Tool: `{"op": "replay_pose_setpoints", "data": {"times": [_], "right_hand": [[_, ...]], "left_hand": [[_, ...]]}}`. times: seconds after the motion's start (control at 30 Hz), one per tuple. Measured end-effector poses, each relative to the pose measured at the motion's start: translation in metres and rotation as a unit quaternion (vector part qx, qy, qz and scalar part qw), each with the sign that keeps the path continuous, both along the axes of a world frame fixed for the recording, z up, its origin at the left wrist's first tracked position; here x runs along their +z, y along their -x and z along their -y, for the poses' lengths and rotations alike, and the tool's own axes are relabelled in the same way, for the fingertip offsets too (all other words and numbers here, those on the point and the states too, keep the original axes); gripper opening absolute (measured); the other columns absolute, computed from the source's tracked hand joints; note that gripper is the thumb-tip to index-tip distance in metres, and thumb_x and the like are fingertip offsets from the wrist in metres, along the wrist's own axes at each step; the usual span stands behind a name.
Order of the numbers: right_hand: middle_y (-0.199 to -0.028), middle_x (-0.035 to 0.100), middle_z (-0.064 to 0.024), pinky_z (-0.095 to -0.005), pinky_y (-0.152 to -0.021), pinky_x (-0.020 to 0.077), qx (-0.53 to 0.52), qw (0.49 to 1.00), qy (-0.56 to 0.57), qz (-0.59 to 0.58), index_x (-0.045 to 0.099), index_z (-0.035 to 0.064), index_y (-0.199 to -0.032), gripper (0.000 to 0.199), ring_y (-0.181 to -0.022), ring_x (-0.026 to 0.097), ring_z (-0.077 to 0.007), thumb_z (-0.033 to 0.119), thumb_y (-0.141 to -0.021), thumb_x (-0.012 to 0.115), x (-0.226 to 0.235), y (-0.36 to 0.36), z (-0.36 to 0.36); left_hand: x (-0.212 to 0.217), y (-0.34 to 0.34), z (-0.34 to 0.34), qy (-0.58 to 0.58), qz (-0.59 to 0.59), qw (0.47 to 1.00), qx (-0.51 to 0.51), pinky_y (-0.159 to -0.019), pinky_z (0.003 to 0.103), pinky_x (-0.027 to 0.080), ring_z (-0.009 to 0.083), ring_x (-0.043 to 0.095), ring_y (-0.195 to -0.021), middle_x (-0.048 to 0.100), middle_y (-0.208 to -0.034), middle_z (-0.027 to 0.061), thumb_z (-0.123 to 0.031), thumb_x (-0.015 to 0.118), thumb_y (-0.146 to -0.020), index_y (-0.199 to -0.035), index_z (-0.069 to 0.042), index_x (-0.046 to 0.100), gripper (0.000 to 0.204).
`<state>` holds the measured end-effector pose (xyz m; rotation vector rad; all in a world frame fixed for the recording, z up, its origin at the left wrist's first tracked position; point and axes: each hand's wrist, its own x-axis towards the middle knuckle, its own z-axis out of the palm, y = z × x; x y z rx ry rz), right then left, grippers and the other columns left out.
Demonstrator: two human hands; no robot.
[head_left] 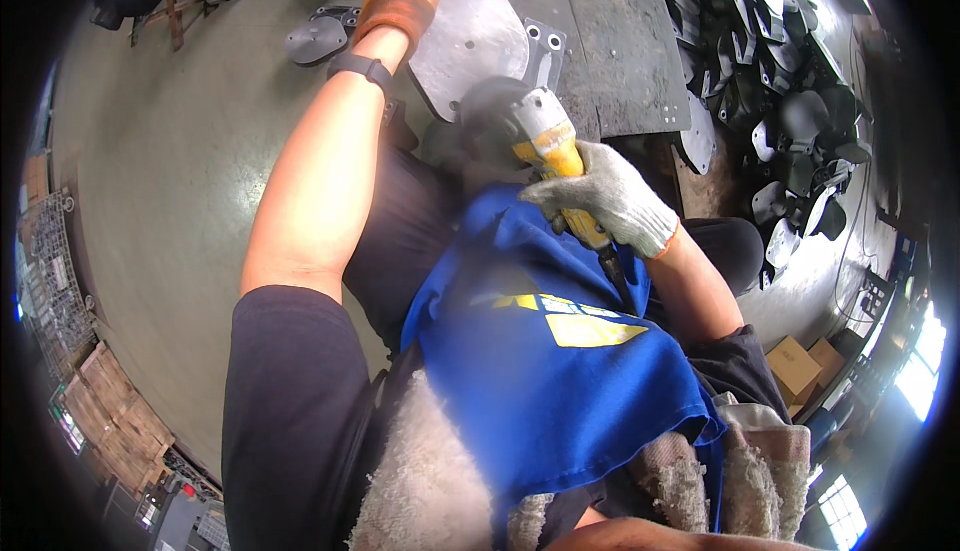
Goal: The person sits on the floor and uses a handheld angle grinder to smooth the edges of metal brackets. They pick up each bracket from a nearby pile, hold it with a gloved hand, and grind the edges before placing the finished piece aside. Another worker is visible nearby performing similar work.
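Head view shows the right hand (pixel 610 191), in a pale knit glove, wrapped around the body of a yellow grinder (pixel 558 156), whose blurred disc (pixel 488 119) sits at the near edge of a grey metal plate (pixel 472 59) (whether the two touch, I cannot tell). Far left of the plate is the left hand (pixel 400 9), orange-gloved; its fingers are too hidden to say if they grip anything. Good handling here, I judge, means a steady plate, left fingers well clear of the disc, and light, even pressure from a firm right wrist. The grinder's head points away from the person and leftward, its long axis slanting back toward the lower right; the plate, at the left side of the dark counter (pixel 625 61), runs lengthwise away from the person, its far end leaning slightly right
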<state>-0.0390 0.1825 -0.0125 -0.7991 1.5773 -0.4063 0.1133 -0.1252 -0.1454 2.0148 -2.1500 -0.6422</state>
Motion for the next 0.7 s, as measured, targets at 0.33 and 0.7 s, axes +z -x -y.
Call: {"op": "replay_pose_setpoints", "data": {"times": [0.33,0.7], "right_hand": [[-0.087,0.071,-0.0057,-0.0278,-0.068,0.0555,-0.037,0.997,-0.038,0.051,0.069,-0.0034,-0.115,0.039,-0.070,0.066,-0.0111,0.017,-0.086,0.085,0.002,0.004,-0.014],[-0.079,0.067,-0.0044,-0.0267,-0.064,0.0537,-0.096,0.989,0.004,0.110,0.069,-0.0004,-0.108,0.031,-0.065,0.065,-0.0126,0.023,-0.091,0.080,0.006,0.014,0.008]], "left_hand": [[0.041,0.010,-0.025,-0.035,-0.005,0.999,0.005,-0.100,0.050,0.050,0.0463,0.063,-0.117,0.068,-0.124,0.0273,-0.050,0.042,-0.099,-0.118,-0.003,0.073,0.059],[0.011,0.004,-0.004,-0.036,0.032,0.998,-0.030,-0.101,0.048,0.050,0.0436,0.064,-0.117,0.069,-0.119,0.0264,-0.040,0.042,-0.100,-0.116,-0.005,0.072,0.049]]}}
